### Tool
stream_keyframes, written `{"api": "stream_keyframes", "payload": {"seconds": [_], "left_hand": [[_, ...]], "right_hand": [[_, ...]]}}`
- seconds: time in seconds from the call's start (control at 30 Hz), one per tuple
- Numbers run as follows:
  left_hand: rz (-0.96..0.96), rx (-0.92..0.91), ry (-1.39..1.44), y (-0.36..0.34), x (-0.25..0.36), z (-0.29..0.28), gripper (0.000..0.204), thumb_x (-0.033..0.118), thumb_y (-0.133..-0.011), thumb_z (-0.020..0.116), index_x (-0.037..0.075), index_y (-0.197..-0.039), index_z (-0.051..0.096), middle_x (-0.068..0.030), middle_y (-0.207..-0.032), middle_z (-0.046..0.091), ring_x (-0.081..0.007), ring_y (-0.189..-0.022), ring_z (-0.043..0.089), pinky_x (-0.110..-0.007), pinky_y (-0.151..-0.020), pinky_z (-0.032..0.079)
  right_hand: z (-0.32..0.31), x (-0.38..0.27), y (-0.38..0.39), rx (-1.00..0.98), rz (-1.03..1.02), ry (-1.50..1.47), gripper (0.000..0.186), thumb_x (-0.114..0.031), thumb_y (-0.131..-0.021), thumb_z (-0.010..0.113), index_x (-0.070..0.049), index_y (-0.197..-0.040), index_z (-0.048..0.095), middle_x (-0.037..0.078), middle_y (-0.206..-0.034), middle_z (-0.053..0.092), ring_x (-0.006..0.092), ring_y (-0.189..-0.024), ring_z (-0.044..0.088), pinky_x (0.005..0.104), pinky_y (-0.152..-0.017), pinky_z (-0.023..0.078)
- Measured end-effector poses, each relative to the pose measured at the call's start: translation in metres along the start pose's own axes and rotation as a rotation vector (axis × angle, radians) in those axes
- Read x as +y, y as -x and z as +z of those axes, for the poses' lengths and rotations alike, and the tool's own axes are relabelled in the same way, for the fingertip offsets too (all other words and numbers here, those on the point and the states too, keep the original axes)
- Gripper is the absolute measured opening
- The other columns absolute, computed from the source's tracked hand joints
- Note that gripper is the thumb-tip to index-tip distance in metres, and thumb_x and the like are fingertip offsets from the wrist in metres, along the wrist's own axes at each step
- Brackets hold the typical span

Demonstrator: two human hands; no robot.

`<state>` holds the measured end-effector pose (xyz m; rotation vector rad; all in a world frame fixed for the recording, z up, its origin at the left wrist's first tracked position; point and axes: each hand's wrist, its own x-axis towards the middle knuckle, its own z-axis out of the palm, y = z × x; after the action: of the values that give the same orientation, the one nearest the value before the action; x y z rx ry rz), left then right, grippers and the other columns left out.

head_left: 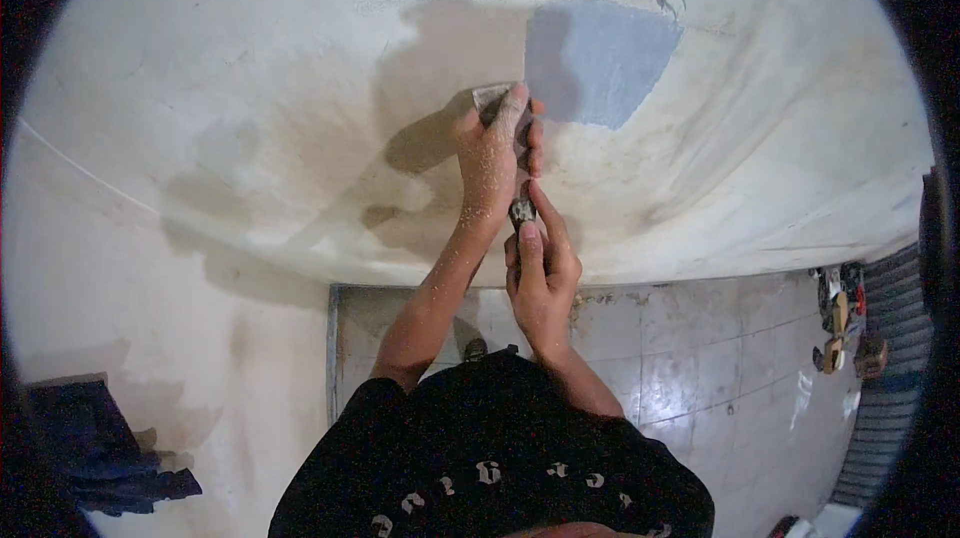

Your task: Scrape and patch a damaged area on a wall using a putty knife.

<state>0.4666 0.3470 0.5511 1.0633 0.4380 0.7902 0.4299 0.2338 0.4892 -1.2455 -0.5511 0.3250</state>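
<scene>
Blue patch (630, 63) ends near left hand (490, 153) — wall (780, 118) sprawls.

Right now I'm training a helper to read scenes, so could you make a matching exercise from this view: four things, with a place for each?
1. irregular blue-grey wall patch
2. crumpled dark cloth
3. ridged grey metal panel
4. bare right hand

A. far right
B. below the left hand, gripping a dark handle
C. lower left
D. near the top, right of centre

Pairs: 1-D; 2-C; 3-A; 4-B
</scene>
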Motion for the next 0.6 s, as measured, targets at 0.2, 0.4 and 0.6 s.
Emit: {"api": "stream_keyframes", "payload": {"seconds": [0.2, 0.4, 0.6], "left_hand": [[0.031, 0.009, 0.004, -0.003, 0.002, 0.001, 0.029, 0.027, -0.092, 0.060, 0.001, -0.080, 0.060, -0.0029, -0.056, 0.053, -0.0112, -0.037, 0.047, -0.025, -0.034, 0.036], [0.036, -0.029, 0.028, -0.005, 0.007, 0.004, 0.030, 0.028, -0.092, 0.061, 0.000, -0.080, 0.060, -0.0029, -0.056, 0.053, -0.0115, -0.037, 0.047, -0.025, -0.034, 0.035], [-0.026, -0.013, 0.049, -0.002, 0.000, -0.006, 0.030, 0.027, -0.092, 0.061, 0.000, -0.080, 0.060, -0.0033, -0.055, 0.052, -0.0118, -0.037, 0.047, -0.026, -0.034, 0.035]], "right_hand": [[0.003, -0.007, -0.001, 0.048, 0.014, 0.025, 0.037, -0.011, -0.099, 0.048, -0.002, -0.135, 0.049, 0.001, -0.083, 0.055, 0.0058, -0.064, 0.045, 0.0212, -0.057, 0.040], [0.006, -0.006, -0.005, 0.025, -0.080, -0.028, 0.039, -0.012, -0.101, 0.044, 0.001, -0.138, 0.043, -0.005, -0.062, 0.042, 0.0021, -0.051, 0.033, 0.0182, -0.046, 0.025], [0.007, -0.007, 0.003, 0.024, 0.012, 0.008, 0.038, -0.012, -0.101, 0.044, -0.002, -0.137, 0.044, -0.005, -0.062, 0.042, 0.0017, -0.051, 0.033, 0.0182, -0.046, 0.025]]}}
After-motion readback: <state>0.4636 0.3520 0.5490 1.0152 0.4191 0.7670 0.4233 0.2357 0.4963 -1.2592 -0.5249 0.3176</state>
